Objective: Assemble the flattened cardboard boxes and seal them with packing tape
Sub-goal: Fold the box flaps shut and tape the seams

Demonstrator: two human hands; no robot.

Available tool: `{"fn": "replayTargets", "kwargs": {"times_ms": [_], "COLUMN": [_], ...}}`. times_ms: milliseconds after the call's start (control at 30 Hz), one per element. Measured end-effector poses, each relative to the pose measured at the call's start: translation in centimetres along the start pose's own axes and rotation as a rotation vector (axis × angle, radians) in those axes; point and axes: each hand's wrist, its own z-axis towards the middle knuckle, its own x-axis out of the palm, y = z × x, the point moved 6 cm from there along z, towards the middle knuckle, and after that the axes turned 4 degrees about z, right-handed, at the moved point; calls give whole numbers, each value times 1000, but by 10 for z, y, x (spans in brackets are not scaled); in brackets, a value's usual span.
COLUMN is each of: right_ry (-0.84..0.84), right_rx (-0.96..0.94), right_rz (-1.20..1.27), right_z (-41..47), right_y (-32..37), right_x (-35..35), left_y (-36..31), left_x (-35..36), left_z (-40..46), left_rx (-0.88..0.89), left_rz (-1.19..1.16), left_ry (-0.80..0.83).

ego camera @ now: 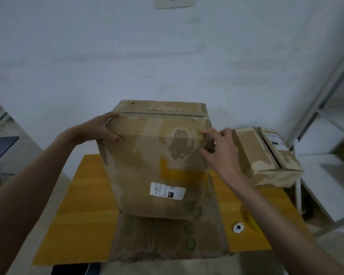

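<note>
Fingers (pixel 111 133) of your left hand (pixel 95 130) and right hand (pixel 220 147) grasp the erected cardboard box (pixel 159 161) atop flattened cardboard (pixel 167 239) on the yellow table (pixel 79 205); its flaps look closed but untaped. Another assembled box (pixel 266 157) sits right.

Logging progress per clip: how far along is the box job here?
Done: a smaller box stands assembled at the table's right. In hand: left hand and right hand grip the big box, erected, top seam untaped. Left: flattened cardboard beneath.
</note>
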Motion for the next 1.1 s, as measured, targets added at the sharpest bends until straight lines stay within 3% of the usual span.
{"fn": "replayTargets", "kwargs": {"times_ms": [200, 367, 567, 933, 1100], "right_ry": [129, 257, 339, 468, 479], "right_rx": [6, 12, -33, 20, 45], "right_rz": [-74, -26, -75, 13, 41], "right_z": [-4, 1, -15, -36, -28], "right_y": [-8, -2, -3, -25, -22], "right_x": [18, 25, 32, 26, 31], "left_y": [23, -6, -34, -82, -92], "left_x": [18, 42, 99, 132, 137], "left_z": [2, -1, -14, -35, -28], "left_rx": [84, 183, 258, 435, 389], "left_rz": [253, 504, 511, 570, 607], "left_ry": [-25, -82, -113, -68, -123]}}
